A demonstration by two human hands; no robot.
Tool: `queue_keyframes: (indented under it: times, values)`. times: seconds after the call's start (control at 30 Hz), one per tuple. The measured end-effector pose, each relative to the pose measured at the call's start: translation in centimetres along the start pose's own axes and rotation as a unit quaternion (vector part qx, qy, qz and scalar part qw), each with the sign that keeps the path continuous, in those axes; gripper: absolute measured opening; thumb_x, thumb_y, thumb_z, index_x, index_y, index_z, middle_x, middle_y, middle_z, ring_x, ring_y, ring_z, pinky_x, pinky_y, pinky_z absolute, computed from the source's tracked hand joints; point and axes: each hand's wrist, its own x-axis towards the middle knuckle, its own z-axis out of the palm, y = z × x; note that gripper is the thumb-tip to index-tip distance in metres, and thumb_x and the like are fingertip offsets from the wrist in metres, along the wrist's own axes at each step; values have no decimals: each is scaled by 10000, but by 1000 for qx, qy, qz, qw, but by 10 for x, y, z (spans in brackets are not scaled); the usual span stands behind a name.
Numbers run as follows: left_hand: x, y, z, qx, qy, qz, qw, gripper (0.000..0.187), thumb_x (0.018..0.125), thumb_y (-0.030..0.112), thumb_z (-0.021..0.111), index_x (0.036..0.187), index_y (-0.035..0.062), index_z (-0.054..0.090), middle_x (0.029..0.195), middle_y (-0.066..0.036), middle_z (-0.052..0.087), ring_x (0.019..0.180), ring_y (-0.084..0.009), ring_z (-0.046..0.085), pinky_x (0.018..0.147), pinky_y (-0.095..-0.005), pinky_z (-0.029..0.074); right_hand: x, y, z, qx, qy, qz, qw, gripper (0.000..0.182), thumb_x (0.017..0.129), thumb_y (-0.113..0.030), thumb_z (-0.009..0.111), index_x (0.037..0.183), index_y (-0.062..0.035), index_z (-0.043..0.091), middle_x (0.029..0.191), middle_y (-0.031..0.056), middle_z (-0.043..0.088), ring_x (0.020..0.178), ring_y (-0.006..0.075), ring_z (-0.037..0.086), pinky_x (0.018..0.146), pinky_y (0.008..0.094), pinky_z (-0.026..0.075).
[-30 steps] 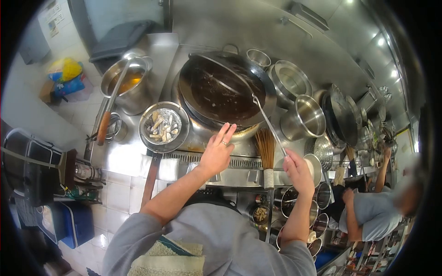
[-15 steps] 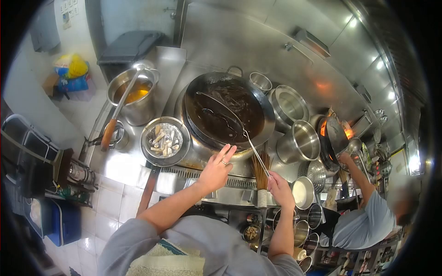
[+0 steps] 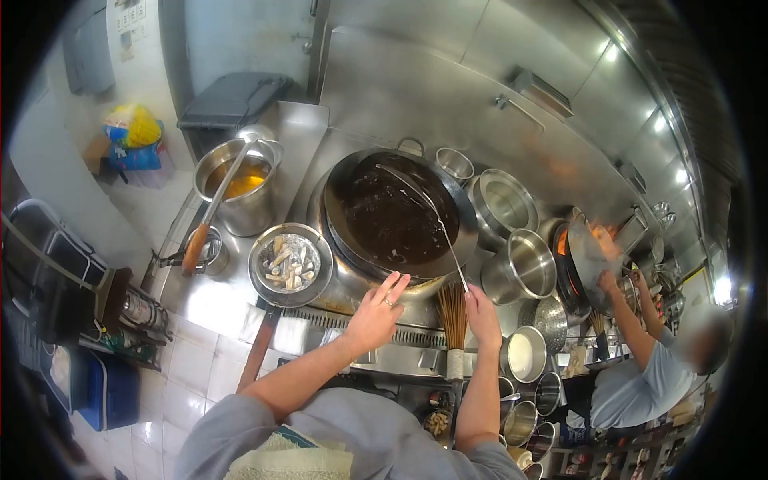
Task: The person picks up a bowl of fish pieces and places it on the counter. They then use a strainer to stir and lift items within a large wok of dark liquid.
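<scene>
My right hand (image 3: 483, 317) grips the strainer (image 3: 410, 183) handle over the wok's dark liquid (image 3: 392, 220); left hand (image 3: 374, 314) open and empty near the rim.

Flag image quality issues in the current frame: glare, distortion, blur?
Head view: strong fisheye, black vignette at the corners, far-right pots squeezed. Head view: glare washes out part of the steel counter; light spots and an orange glow on the steel wall. Head view: the co-worker's head is blurred out; the wok's contents read very dark.
</scene>
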Motion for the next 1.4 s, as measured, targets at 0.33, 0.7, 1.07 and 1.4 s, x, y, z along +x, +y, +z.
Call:
queue_keyframes:
  times: [0.33, 0.7, 1.07, 1.4]
  values:
    - [-1, 1, 3, 2, 9, 2, 1000, 177, 739, 93, 732, 885, 15, 668, 1670, -191, 234, 1558, -369, 189, 1134, -506, 380, 17, -5, -7, 18, 16, 83, 996, 343, 1048, -220, 547, 1284, 8, 644, 1101, 267, 710, 1004, 422, 692, 903, 434, 526]
    - [-2, 0, 8, -10, 30, 3, 999, 175, 744, 53, 694, 914, 20, 672, 1665, -190, 253, 1537, -396, 232, 1126, -511, 388, -44, -43, -36, -9, -16, 87, 996, 353, 1033, -214, 564, 1310, -9, 637, 1152, 275, 699, 1103, 436, 673, 949, 440, 518]
    - [-1, -1, 10, -8, 33, 4, 999, 202, 732, 87, 726, 913, 30, 658, 1667, -190, 241, 1539, -383, 224, 1123, -498, 387, -93, -85, -65, -13, -79, 170, 982, 351, 1008, -198, 607, 1312, -27, 642, 1031, 276, 709, 944, 430, 706, 836, 419, 540]
    - [-1, -5, 8, -19, 22, 12, 1000, 165, 744, 70, 716, 895, 30, 662, 1663, -189, 250, 1533, -396, 226, 1112, -517, 395, -102, -104, -82, -6, -111, 81, 991, 333, 1023, -177, 581, 1311, -19, 637, 753, 145, 615, 643, 217, 564, 647, 357, 481]
